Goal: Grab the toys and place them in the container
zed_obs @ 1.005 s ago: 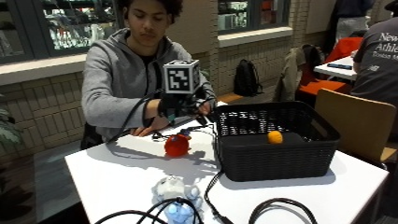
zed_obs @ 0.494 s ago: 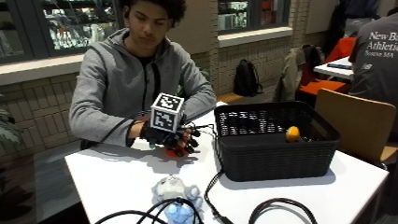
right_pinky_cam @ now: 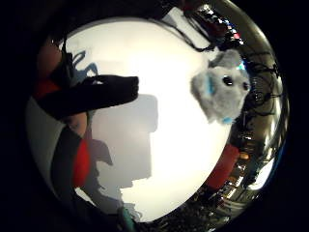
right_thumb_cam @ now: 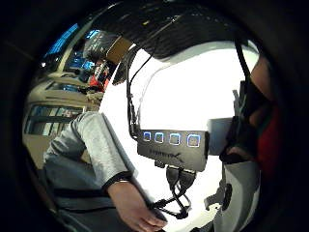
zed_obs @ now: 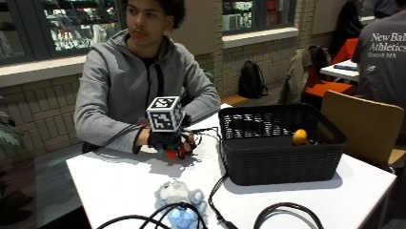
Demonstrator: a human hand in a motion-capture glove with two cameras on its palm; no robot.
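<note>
We saw the gloved right hand point(zed_obs: 170, 141) curled around a red toy point(zed_obs: 172, 153) just above the white table point(zed_obs: 114, 181), left of the black basket point(zed_obs: 279, 143). An orange toy point(zed_obs: 299, 137) lay inside it. A grey plush point(zed_obs: 176, 192) sat nearer.

White table point(zed_obs: 120, 183) carries black basket point(zed_obs: 279, 152), grey plush toy point(zed_obs: 176, 194), black cables point(zed_obs: 279, 212).
</note>
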